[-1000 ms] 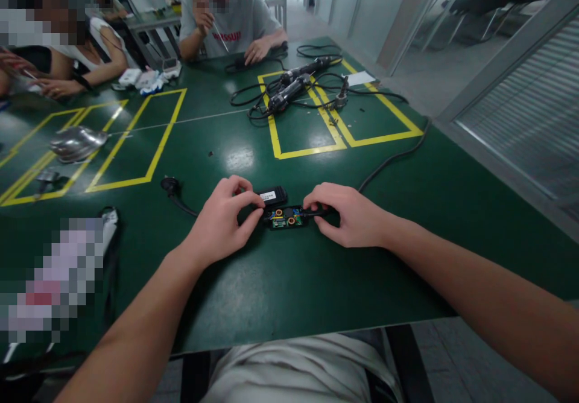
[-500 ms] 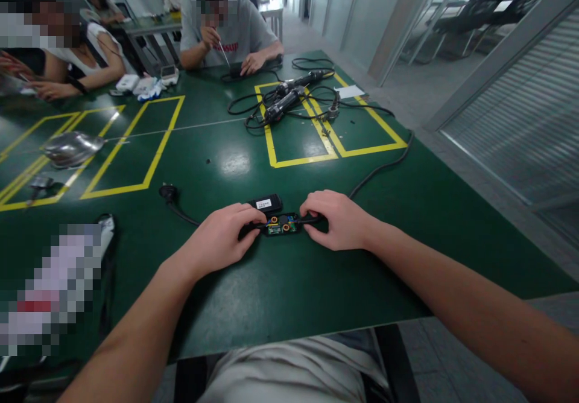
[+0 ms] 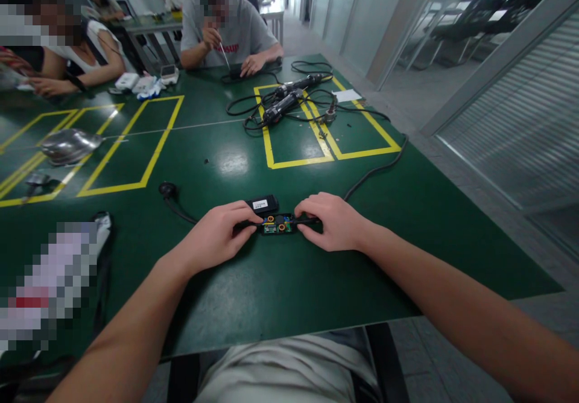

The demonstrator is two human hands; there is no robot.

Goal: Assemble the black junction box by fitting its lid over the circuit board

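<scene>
A plug (image 3: 167, 190) lies left of the left hand (image 3: 221, 231), which pinches the left lead (image 3: 183, 213) beside the open case (image 3: 277, 224); a cover (image 3: 265, 204) sits just beyond those fingertips. The right hand (image 3: 335, 225) pinches the right lead (image 3: 371, 172), seemingly steadying the wiring, which calls for light pressure

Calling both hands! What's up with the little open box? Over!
Left hand pinching left cable, right hand pinching right cable, both beside box. Box open, board showing. Lid lying just beyond it.
</scene>
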